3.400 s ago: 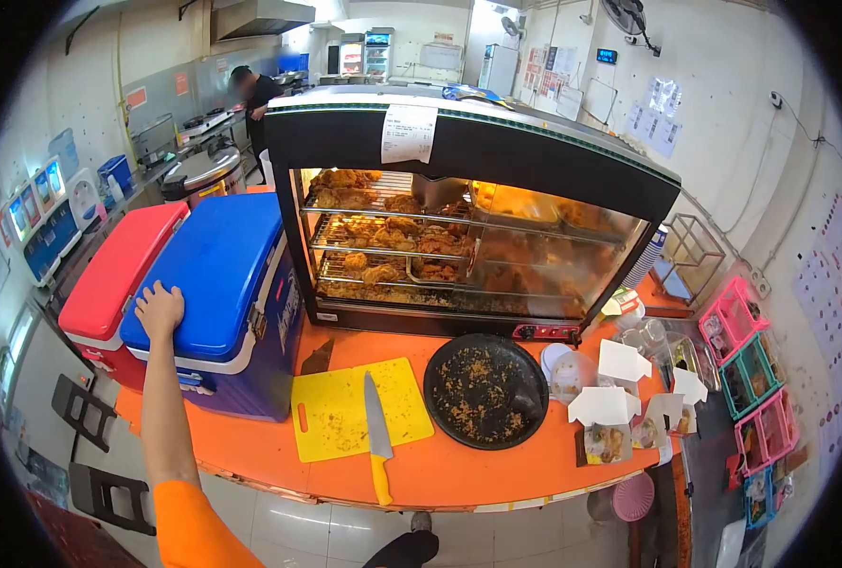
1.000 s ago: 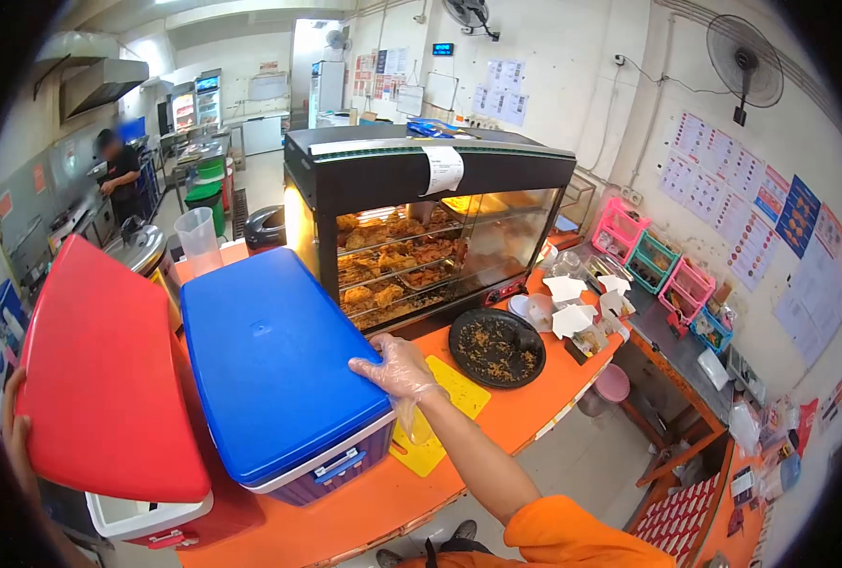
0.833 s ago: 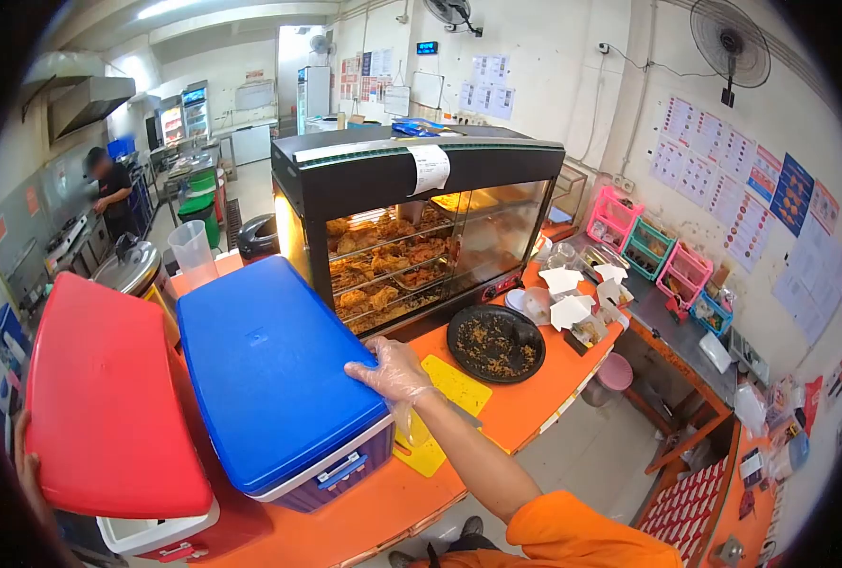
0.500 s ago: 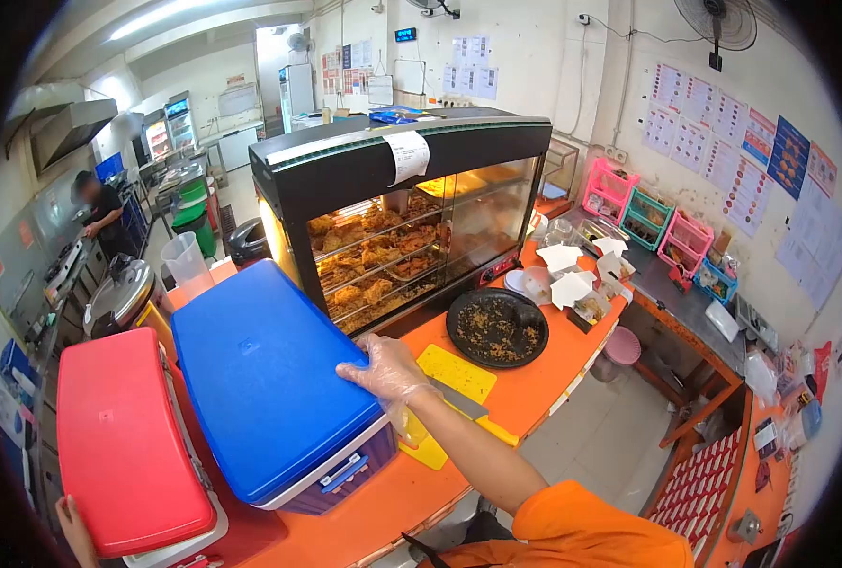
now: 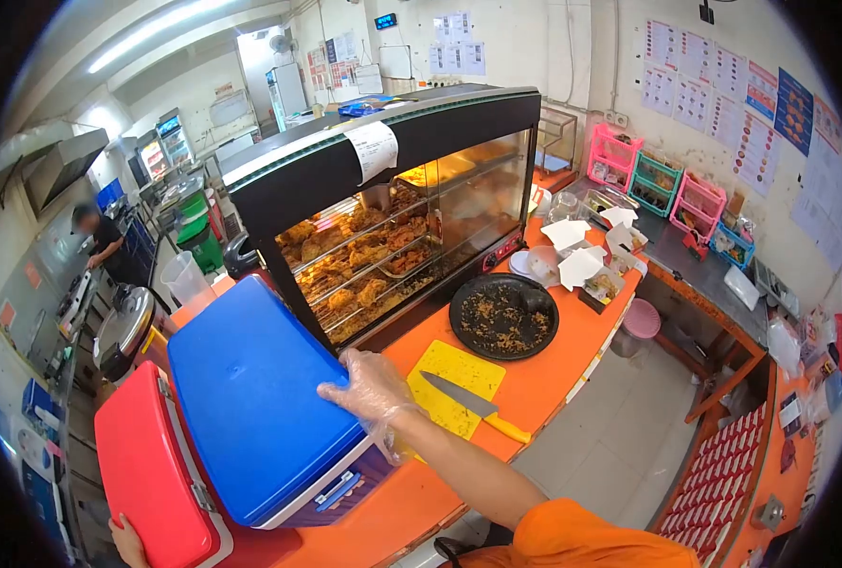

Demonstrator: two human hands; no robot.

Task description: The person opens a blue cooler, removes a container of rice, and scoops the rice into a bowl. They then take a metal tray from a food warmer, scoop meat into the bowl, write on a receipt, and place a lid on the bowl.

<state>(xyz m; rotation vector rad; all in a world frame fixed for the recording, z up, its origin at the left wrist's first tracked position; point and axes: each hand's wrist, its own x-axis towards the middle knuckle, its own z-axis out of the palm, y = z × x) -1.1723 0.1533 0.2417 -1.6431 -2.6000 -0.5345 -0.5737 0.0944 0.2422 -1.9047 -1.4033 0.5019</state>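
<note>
A blue-lidded cooler box stands on the orange counter, its lid down. My right hand, in a clear plastic glove, grips the right edge of that lid, thumb on top. To its left is a red cooler box, also with its lid down. My left hand holds the red box's near left edge; only some fingers show at the bottom of the view. Right of my gloved hand, a knife with a yellow handle lies across a yellow cutting board.
A lit display warmer full of fried chicken stands behind the coolers. A black round tray with crumbs and open white food boxes sit on the orange counter. Plastic baskets line the side counter. A person stands far left.
The red cooler box has shifted right, closer to the blue one, with my left hand at its edge. My right hand stays on the blue lid. The view has tilted and shifted.
</note>
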